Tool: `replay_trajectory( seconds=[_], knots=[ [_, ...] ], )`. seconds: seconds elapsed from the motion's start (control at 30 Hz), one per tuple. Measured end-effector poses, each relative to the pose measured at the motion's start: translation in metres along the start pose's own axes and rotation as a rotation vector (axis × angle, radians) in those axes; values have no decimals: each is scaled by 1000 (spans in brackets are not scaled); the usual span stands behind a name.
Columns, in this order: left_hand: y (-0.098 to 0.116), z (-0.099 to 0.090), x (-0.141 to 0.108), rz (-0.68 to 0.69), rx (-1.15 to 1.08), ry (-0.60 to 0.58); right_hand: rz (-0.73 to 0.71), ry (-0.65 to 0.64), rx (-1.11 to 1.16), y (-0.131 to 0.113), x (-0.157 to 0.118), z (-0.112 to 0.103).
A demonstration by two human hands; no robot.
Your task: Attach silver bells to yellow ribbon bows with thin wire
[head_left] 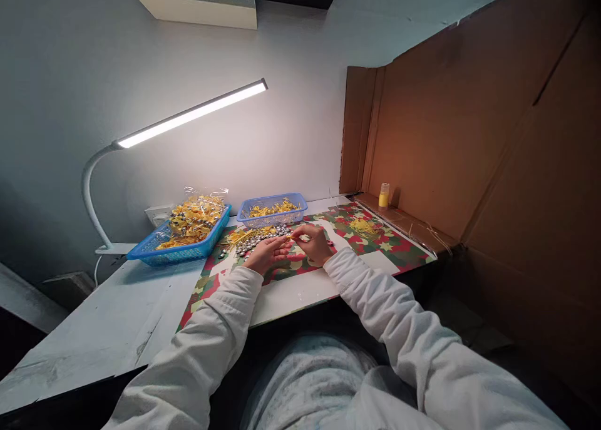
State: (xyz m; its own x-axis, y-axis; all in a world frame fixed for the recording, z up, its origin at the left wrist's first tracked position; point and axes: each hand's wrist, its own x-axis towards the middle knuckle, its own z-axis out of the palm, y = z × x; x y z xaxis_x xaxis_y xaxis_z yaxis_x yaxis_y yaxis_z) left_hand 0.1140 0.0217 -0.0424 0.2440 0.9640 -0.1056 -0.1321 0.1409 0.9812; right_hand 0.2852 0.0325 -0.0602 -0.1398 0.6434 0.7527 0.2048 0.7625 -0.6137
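Right fingers (300,231) pinch small yellow piece (290,237) beside shiny silver bead pile (248,245); left fingers (280,246) extended, grip unclear. Probably light, bendable; hold edges.

The left hand (268,255) and right hand (313,243) meet over a patterned mat (385,246), the right pinching a small yellow piece (290,238) near the left fingertips. Silver beads (248,243) lie just beyond. Behind, a small basket (271,219) and a bigger basket (188,255) hold golden pieces (196,219), beneath a lit lamp (192,115)
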Motion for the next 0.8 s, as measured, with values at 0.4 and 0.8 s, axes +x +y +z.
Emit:
replay_trajectory(
  seconds=[0.4, 0.8],
  knots=[
    [-7, -1, 3, 328, 238, 38, 494, -75, 519, 3, 10, -4],
    [-7, -1, 4, 227, 13, 1, 556, -153, 665, 6, 6, 4]
  ],
)
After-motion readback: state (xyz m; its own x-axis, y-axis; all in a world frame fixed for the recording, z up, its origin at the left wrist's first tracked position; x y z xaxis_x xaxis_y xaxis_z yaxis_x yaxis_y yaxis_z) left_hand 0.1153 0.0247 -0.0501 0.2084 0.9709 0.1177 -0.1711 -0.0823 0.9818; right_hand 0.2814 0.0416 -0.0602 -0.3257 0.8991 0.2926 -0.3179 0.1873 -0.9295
